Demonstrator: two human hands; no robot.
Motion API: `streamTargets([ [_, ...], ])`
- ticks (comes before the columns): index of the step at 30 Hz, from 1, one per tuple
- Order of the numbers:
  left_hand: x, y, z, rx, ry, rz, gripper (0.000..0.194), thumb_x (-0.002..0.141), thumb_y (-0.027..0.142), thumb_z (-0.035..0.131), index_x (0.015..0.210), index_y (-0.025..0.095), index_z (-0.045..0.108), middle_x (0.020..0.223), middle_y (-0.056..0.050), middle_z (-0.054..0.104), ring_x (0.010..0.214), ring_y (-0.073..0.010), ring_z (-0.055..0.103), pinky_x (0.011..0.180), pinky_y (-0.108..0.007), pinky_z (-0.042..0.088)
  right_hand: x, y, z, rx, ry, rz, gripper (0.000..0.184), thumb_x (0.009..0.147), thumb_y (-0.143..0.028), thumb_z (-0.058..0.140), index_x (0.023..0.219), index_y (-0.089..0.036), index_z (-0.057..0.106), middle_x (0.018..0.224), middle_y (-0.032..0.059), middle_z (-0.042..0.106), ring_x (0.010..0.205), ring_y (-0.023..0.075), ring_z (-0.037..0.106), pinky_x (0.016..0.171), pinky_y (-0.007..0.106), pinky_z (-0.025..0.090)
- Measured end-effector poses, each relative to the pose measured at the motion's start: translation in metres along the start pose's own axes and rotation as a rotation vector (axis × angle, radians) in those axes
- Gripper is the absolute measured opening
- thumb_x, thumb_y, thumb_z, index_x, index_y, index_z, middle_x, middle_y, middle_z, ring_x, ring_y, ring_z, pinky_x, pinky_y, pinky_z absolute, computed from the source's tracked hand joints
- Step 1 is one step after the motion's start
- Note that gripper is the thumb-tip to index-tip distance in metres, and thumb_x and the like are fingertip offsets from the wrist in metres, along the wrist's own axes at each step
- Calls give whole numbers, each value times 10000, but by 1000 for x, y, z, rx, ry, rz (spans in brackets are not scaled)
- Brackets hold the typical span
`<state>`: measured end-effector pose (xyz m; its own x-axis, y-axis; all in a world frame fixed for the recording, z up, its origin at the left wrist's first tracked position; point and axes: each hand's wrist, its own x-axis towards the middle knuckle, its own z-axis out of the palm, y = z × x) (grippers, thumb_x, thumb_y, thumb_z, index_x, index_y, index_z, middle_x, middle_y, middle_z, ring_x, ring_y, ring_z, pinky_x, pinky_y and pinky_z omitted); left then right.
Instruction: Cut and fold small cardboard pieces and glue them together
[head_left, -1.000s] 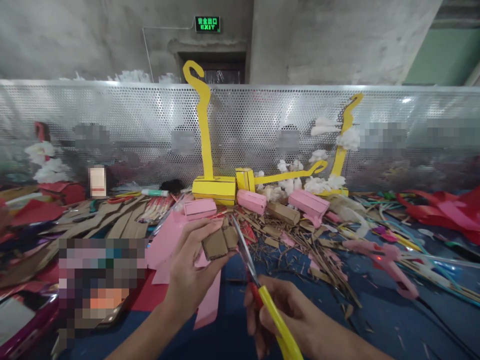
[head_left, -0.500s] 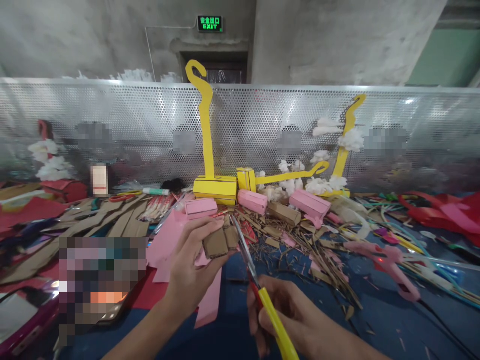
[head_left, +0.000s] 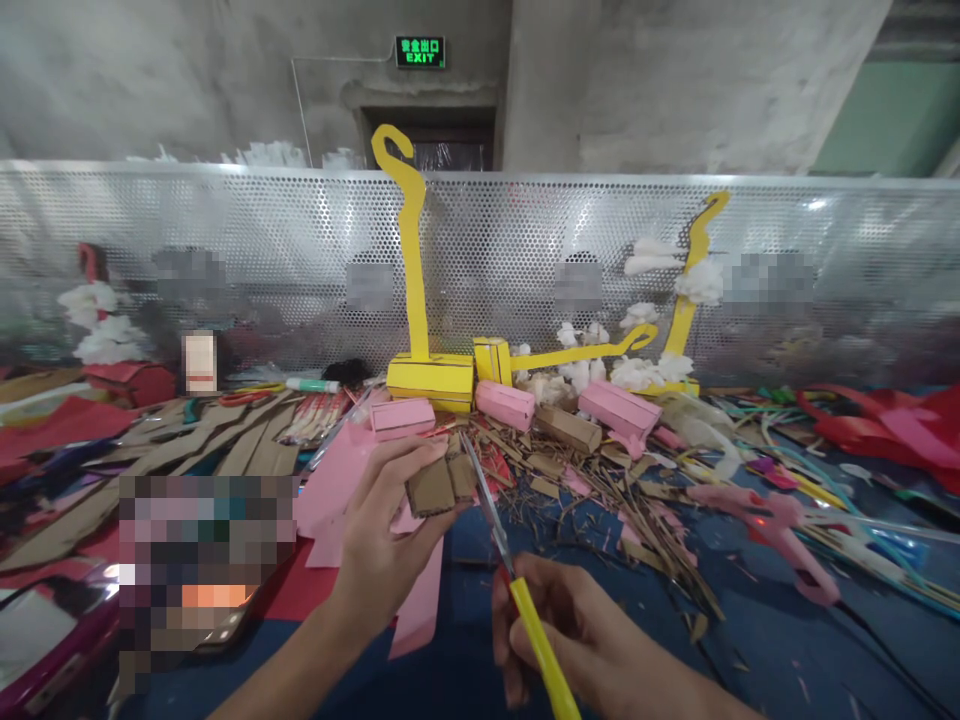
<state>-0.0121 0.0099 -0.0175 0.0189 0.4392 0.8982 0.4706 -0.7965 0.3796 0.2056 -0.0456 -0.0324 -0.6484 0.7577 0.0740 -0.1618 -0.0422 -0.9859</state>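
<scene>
Between the thumb and fingers of my left hand [head_left: 394, 530] is a small piece of brown cardboard [head_left: 435, 485], creased down its right part. My right hand [head_left: 555, 620] is closed round the yellow and red handles of a pair of scissors [head_left: 534, 622]. Their long metal blades lie nearly together and point up and away, along the right edge of the cardboard. Whether the blades touch the cardboard I cannot tell. Just beyond my left hand lies a pink paper-covered box [head_left: 403, 418], with pink paper [head_left: 337, 490] under the hand.
A yellow hook-topped stand [head_left: 412, 260] rises at the back before a perforated metal screen [head_left: 300, 250]. Cardboard scraps [head_left: 570, 500] litter the middle right. A pink glue gun [head_left: 787, 530], its cord trailing, lies at the right. Cardboard strips [head_left: 225, 430] lie at the left.
The scissors' handles and my right hand have shifted slightly to the left, and the blades sit closer together. My left hand and the cardboard stay almost still.
</scene>
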Motion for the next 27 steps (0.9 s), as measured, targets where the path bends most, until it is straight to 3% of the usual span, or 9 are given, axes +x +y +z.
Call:
streamTargets([
  [18,1,1,0,-3,-3,-27,479,804,182,787,1235,261,593,1215,-77,593,1144,-239,598,961,-415,551,-1,3,5,-19,113,73,513,819,-649,699,908,-181,507,790,11,621,615,119,653,620,248,529],
  [22,3,2,1,16,22,-11,454,806,190,785,1213,251,594,1203,-80,601,1142,-243,606,948,-414,562,1,4,5,-59,197,59,494,896,-675,574,873,-187,493,645,-14,585,524,107,579,518,218,461],
  [25,4,2,1,41,21,-2,443,811,198,779,1211,250,594,1201,-80,608,1142,-247,611,956,-425,559,6,7,-3,-99,284,-38,457,894,-626,623,844,-201,465,548,-76,477,463,69,451,497,198,390],
  [27,4,2,1,44,17,-10,451,810,211,781,1220,254,596,1205,-83,614,1138,-251,614,951,-428,562,11,12,-10,-72,319,-89,485,837,-634,688,832,-213,447,592,-91,430,463,52,361,471,188,347],
])
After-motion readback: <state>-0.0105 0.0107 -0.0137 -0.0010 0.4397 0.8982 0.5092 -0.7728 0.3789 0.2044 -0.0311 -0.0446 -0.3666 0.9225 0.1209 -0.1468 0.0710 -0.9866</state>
